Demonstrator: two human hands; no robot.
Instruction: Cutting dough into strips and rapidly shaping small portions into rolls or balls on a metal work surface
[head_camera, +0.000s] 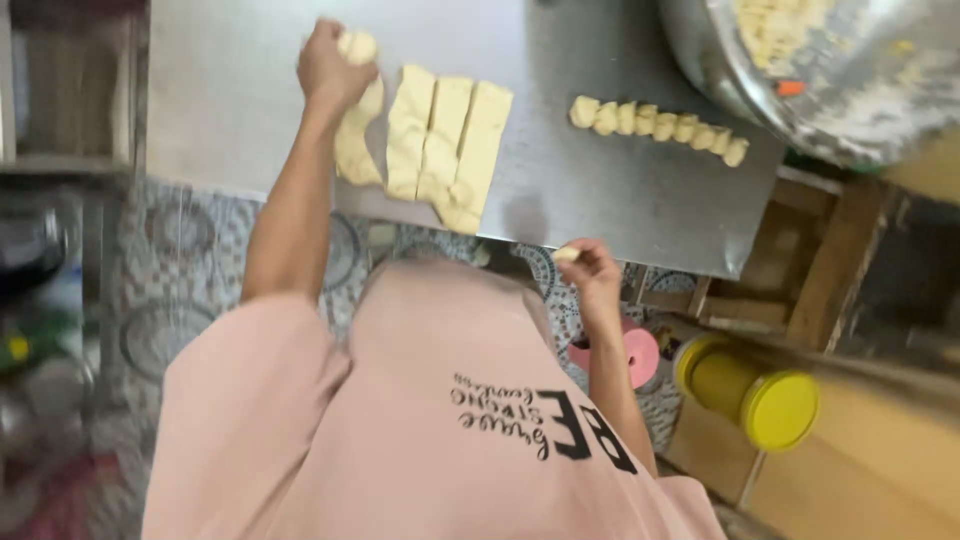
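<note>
On the steel worktop (620, 190), near its front left part, a long strip of pale dough (352, 140) hangs from the left hand (330, 70), whose fingers are closed around the strip's upper end; the lower end of the strip rests on the metal surface. Just beside it, to the right, lie three more cut dough strips (445, 150), side by side and touching along their long edges, their near ends reaching the front edge of the worktop. The right hand (590, 268) is held in front of the worktop edge, close to the body, its fingers pinched on a small piece of dough (566, 255). Farther right on the worktop, well apart from the strips, a row of small dough pieces (660, 125) lies in a slightly slanted line, each piece touching the next. Beyond that row, at the upper right, stands a large metal bowl (740, 85) dusted with flour. Below the worktop, a yellow lidded jar (750, 395) lies on its side near a pink round object (638, 355), above a patterned tile floor (170, 260). The person wears a pink shirt (400, 420).
</note>
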